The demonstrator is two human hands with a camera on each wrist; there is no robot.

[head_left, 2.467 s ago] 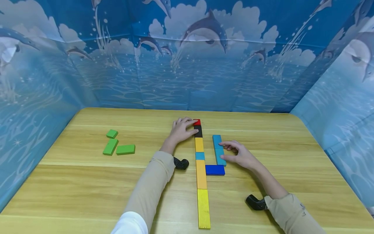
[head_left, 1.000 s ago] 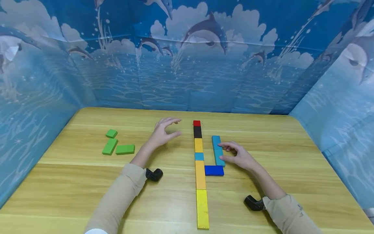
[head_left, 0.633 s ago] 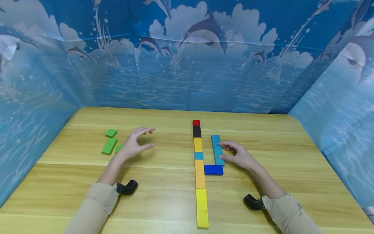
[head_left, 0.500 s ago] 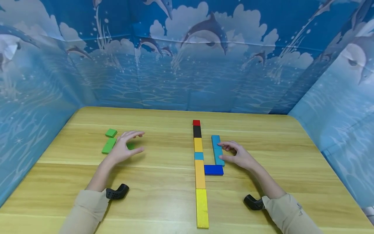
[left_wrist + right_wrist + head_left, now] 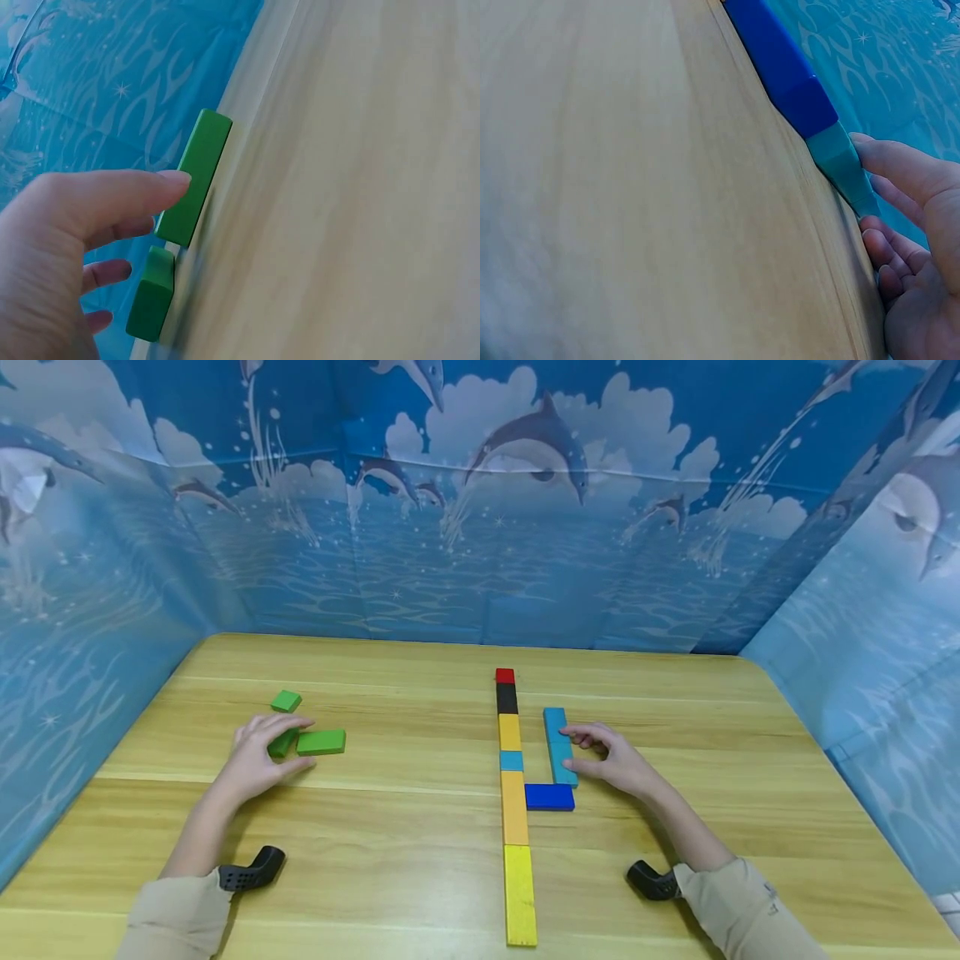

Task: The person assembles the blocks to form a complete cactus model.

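My left hand (image 5: 258, 756) hovers, fingers spread, over a green block (image 5: 282, 743) that it partly covers. A second green block (image 5: 321, 742) lies just right of its fingertips, a smaller green one (image 5: 286, 701) beyond. In the left wrist view the thumb overlaps a green block (image 5: 199, 165); contact cannot be told. My right hand (image 5: 618, 760) rests beside two light blue blocks (image 5: 555, 722) set end to end, thumb and forefinger touching their right side. A dark blue block (image 5: 550, 797) lies crosswise at their near end.
A straight line of blocks runs down the middle: red (image 5: 505, 676), black (image 5: 507, 698), amber (image 5: 509, 732), small light blue (image 5: 512, 761), orange (image 5: 514, 807) and long yellow (image 5: 520, 895). A dolphin-print curtain (image 5: 480, 577) surrounds the wooden table (image 5: 405, 877).
My left hand has left the red and black blocks at the top of the line and moved left to the green blocks. The right hand stays by the light blue blocks.
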